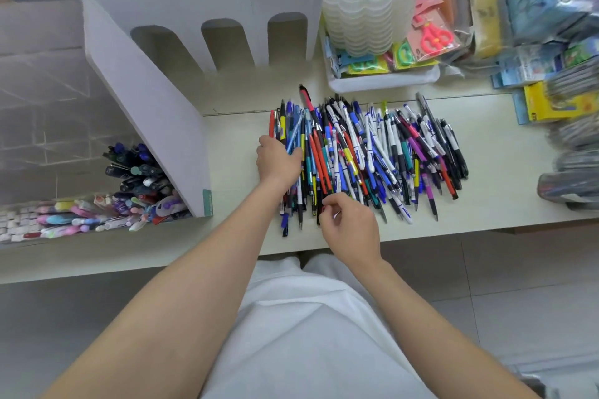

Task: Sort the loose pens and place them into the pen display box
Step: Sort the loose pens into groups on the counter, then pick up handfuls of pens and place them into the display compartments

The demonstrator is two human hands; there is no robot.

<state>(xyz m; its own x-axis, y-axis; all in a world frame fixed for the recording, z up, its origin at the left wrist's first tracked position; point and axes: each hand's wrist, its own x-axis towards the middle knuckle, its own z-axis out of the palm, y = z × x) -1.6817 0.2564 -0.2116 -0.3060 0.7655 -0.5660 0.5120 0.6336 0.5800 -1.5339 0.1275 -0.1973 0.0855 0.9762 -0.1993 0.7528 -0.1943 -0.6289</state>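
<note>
Pinching a dark pen (319,216) to single it out, right hand (351,223); left hand (278,162) is apparently clutching blue pens (294,136), steadying the pen pile (372,146).

Bare forearms (207,269) outstretched; left hand (278,162) palm-down, farther forward; right hand (351,227) nearer, fingers (334,204) curled inward.

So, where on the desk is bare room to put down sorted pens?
Bare desk lies between the display box wall and the pen pile, and right of the pile before the bagged pens. Crowded behind: tray, packets.
</note>
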